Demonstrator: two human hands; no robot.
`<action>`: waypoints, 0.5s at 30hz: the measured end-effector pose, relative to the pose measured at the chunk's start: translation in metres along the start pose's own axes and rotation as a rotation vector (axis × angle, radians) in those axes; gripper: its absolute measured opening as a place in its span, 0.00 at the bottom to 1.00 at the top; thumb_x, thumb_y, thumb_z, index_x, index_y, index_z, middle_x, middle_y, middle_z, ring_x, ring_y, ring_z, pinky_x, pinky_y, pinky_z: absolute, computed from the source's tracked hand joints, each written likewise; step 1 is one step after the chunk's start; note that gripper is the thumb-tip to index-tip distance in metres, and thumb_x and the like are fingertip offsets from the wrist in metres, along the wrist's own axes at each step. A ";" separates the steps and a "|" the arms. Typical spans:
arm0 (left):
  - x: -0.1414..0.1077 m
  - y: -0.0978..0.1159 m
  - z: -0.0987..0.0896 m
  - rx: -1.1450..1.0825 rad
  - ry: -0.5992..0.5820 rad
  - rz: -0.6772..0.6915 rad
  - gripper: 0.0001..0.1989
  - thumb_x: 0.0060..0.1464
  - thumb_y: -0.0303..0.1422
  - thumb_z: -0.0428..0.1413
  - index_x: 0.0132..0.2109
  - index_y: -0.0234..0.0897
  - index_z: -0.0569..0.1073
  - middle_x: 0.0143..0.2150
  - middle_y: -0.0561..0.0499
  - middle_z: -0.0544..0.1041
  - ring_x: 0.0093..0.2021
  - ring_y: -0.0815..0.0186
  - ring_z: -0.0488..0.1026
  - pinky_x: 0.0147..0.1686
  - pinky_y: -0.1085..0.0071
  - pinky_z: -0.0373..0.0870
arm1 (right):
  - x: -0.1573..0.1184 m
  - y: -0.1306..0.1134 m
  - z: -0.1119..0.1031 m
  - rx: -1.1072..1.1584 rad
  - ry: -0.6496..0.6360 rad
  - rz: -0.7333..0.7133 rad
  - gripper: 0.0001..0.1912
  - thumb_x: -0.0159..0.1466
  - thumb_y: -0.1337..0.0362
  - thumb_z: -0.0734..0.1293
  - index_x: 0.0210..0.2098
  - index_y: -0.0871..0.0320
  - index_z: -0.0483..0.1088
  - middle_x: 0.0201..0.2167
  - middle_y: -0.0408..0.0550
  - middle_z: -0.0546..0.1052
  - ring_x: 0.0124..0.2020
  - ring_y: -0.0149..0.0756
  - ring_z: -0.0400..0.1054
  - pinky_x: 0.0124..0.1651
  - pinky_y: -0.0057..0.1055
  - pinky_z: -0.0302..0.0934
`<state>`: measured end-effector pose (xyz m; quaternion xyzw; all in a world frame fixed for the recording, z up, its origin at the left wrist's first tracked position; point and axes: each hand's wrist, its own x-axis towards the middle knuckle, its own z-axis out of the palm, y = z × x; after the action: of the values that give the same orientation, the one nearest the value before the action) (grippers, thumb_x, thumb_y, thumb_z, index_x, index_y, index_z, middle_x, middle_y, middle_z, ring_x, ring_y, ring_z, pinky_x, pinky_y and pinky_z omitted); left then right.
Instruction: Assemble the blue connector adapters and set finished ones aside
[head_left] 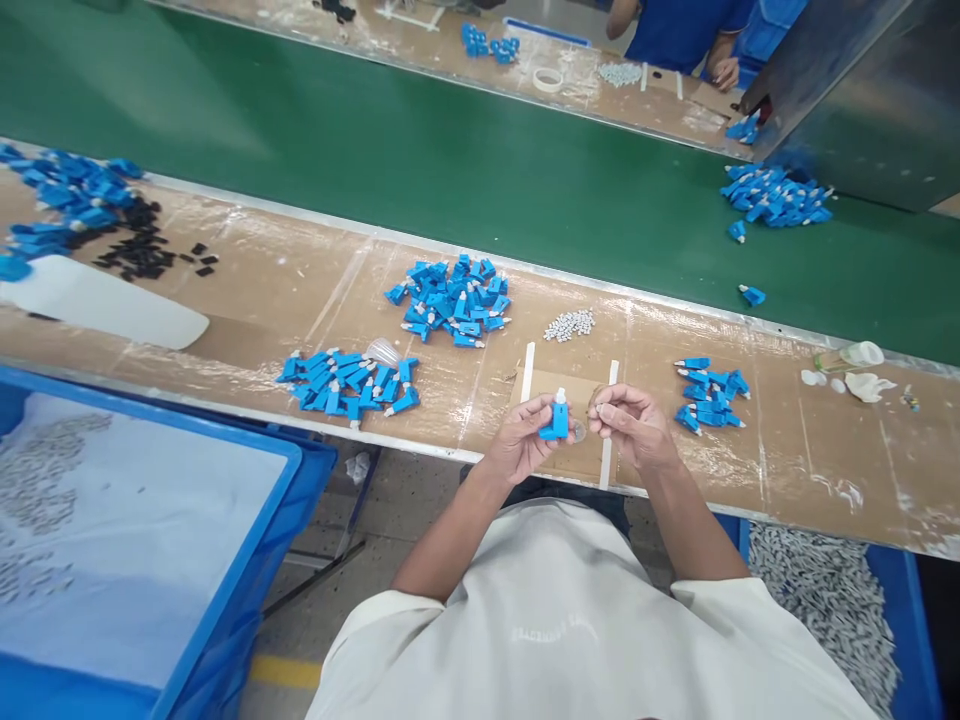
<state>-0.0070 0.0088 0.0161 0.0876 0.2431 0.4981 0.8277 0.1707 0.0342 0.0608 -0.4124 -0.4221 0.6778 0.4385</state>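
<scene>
My left hand [523,440] holds a blue plastic piece [555,422] with a white tip pointing away from me. Just to its right, my right hand [630,425] has thumb and fingertips pinched together; what they hold is too small to name. A clear round item [577,431] shows beside the blue piece. Both hands are above a cardboard patch between two white strips [609,425]. Beyond them lies a small pile of grey-white parts [569,325]. Piles of blue pieces lie to the left [457,300] and to the right [711,393].
A green belt [450,170] runs behind the bench [300,280], carrying a blue pile at the right. Across it, a person [686,40] works. Blue bins [292,470] of small parts are at lower left and right. Black pieces [139,245] and a white scoop-like item [105,300] are at far left.
</scene>
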 end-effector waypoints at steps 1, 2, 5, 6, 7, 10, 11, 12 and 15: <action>0.000 -0.001 0.001 0.015 -0.009 0.010 0.17 0.46 0.33 0.72 0.40 0.31 0.76 0.32 0.49 0.79 0.29 0.69 0.77 0.29 0.76 0.75 | -0.002 0.000 0.001 0.008 0.002 -0.001 0.17 0.50 0.54 0.83 0.28 0.57 0.79 0.23 0.44 0.79 0.21 0.28 0.73 0.22 0.20 0.70; -0.001 -0.003 0.003 0.032 -0.020 0.011 0.18 0.45 0.35 0.73 0.40 0.31 0.77 0.32 0.49 0.79 0.28 0.69 0.77 0.29 0.76 0.74 | -0.003 -0.001 0.003 0.012 0.004 -0.003 0.17 0.50 0.54 0.83 0.28 0.57 0.79 0.22 0.44 0.79 0.21 0.27 0.73 0.22 0.20 0.69; -0.003 -0.005 0.005 0.080 -0.036 0.004 0.24 0.41 0.41 0.74 0.41 0.32 0.77 0.29 0.50 0.79 0.27 0.69 0.77 0.28 0.76 0.73 | -0.006 -0.002 0.006 0.003 0.017 -0.007 0.17 0.49 0.53 0.83 0.28 0.57 0.79 0.22 0.44 0.80 0.20 0.28 0.73 0.22 0.20 0.69; -0.004 -0.005 0.005 0.092 -0.032 0.005 0.25 0.41 0.42 0.75 0.41 0.32 0.77 0.29 0.50 0.79 0.27 0.69 0.77 0.27 0.76 0.73 | -0.007 -0.003 0.007 -0.006 0.023 -0.009 0.18 0.49 0.53 0.83 0.29 0.58 0.78 0.23 0.44 0.80 0.20 0.28 0.74 0.22 0.20 0.69; -0.005 -0.006 0.005 0.103 -0.027 0.007 0.26 0.40 0.43 0.75 0.41 0.32 0.76 0.29 0.51 0.79 0.27 0.69 0.77 0.27 0.76 0.73 | -0.009 -0.003 0.007 -0.019 0.028 -0.011 0.18 0.49 0.53 0.83 0.29 0.58 0.78 0.23 0.44 0.80 0.21 0.28 0.74 0.22 0.21 0.70; -0.008 -0.005 0.008 0.130 -0.015 0.019 0.27 0.39 0.44 0.75 0.41 0.33 0.76 0.30 0.51 0.79 0.26 0.69 0.77 0.25 0.77 0.71 | -0.014 -0.006 0.011 -0.088 0.031 -0.028 0.18 0.51 0.53 0.82 0.30 0.58 0.78 0.23 0.45 0.80 0.22 0.30 0.75 0.24 0.23 0.71; -0.009 -0.005 0.008 0.139 -0.014 0.023 0.27 0.39 0.44 0.75 0.41 0.33 0.76 0.30 0.52 0.78 0.26 0.70 0.76 0.24 0.77 0.71 | -0.016 -0.007 0.012 -0.121 0.031 -0.040 0.17 0.53 0.52 0.82 0.31 0.58 0.78 0.24 0.45 0.80 0.23 0.31 0.75 0.25 0.24 0.72; -0.010 -0.004 0.009 0.148 -0.012 0.025 0.27 0.39 0.44 0.75 0.41 0.33 0.76 0.30 0.52 0.78 0.26 0.70 0.76 0.24 0.77 0.70 | -0.018 -0.008 0.014 -0.156 0.032 -0.054 0.17 0.54 0.52 0.81 0.31 0.58 0.78 0.24 0.45 0.80 0.24 0.31 0.75 0.26 0.25 0.72; -0.014 -0.002 0.012 0.159 0.002 0.025 0.27 0.38 0.44 0.76 0.40 0.33 0.76 0.29 0.53 0.78 0.25 0.71 0.75 0.24 0.77 0.70 | -0.024 -0.011 0.020 -0.253 0.035 -0.100 0.17 0.57 0.51 0.79 0.32 0.58 0.77 0.26 0.45 0.78 0.25 0.32 0.75 0.27 0.27 0.73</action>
<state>-0.0054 -0.0032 0.0299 0.1557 0.2815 0.4878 0.8115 0.1615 0.0103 0.0814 -0.4545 -0.5165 0.5893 0.4235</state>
